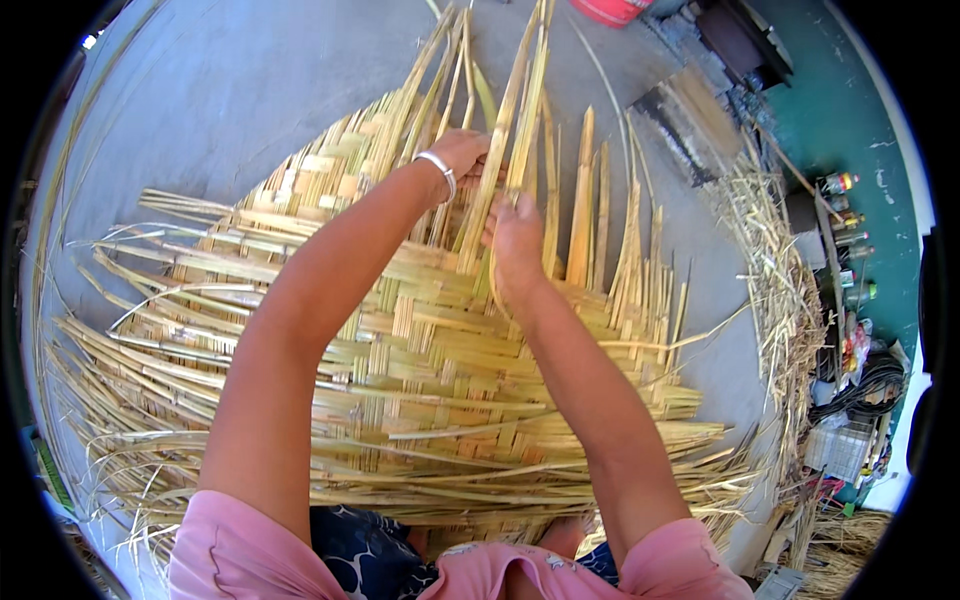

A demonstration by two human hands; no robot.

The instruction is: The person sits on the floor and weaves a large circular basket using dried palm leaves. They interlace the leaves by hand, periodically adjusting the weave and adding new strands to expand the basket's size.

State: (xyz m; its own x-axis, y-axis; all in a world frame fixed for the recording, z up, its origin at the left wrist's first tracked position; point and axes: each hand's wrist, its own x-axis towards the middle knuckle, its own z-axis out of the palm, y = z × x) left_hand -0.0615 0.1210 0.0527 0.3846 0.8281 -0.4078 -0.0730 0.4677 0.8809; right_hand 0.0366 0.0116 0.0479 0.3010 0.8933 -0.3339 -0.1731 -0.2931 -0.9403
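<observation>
A large mat (420,350) of flat, straw-coloured plant strips lies on the floor in front of me, woven in its middle, with loose strip ends round its edges. My left hand (462,157), with a pale bangle at the wrist, is at the far edge among raised strips. Its fingers are partly hidden behind them and appear curled round a strip. Close by on the right, my right hand (517,245) is closed, thumb up, on a long strip (527,110) that runs away from me. More pointed strips (583,200) stick out to the right of this hand.
Cut straw scraps (765,270) lie in a heap along the right. Beyond are a worn wooden block (690,120), several bottles (855,240) by a green wall, and a coil of black cable (872,385). A red bucket (612,8) stands at the far edge.
</observation>
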